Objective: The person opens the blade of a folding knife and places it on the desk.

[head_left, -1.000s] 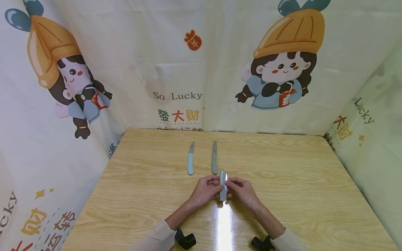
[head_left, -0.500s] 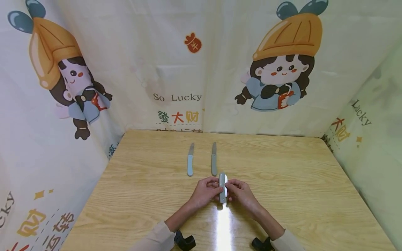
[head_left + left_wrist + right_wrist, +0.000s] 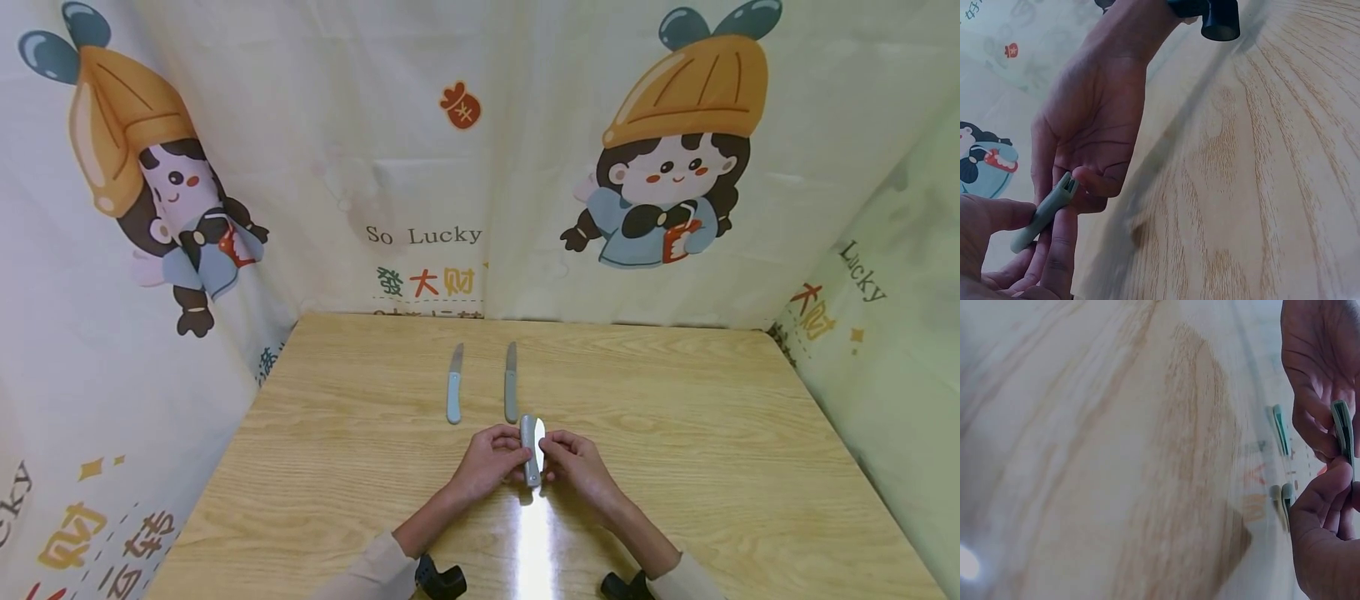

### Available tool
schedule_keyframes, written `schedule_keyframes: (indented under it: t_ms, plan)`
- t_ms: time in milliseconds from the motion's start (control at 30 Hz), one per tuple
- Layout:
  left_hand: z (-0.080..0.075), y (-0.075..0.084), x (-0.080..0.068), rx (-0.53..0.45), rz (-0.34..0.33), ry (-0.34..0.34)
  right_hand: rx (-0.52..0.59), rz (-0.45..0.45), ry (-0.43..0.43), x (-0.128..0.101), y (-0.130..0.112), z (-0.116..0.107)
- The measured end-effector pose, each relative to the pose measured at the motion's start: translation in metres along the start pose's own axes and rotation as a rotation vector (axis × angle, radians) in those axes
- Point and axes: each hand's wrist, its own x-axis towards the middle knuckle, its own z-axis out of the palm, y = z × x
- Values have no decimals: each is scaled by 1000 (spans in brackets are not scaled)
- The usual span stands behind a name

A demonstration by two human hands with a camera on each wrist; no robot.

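A folding knife with a grey-green handle (image 3: 528, 454) is held between my two hands, its shiny blade (image 3: 539, 442) partly swung out from the handle. My left hand (image 3: 483, 460) grips the handle between thumb and fingers. From the other side, my right hand (image 3: 581, 462) pinches the blade with thumb and forefinger. In the left wrist view, the slotted end of the handle (image 3: 1054, 209) points toward the right hand (image 3: 1097, 131). The right wrist view shows the handle's open slot (image 3: 1344, 428) edge-on, while the blade is mostly hidden by fingers.
Beyond the hands, a light blue knife (image 3: 453, 396) and a grey-green knife (image 3: 511, 392) lie unfolded on the wooden table (image 3: 360, 467), blades pointing away. A printed cloth (image 3: 525, 167) hangs behind the table and along its sides. Black wrist cameras sit at both sleeves.
The blade has swung a little farther out to the right from the handle, which tilts slightly left at its top. Both hands keep their hold.
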Motion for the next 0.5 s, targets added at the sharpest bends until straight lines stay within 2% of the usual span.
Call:
schedule_keyframes:
  t_ms: [500]
  plan:
    - [0, 3, -1, -43, -8, -6, 6, -10, 25, 0, 2, 0]
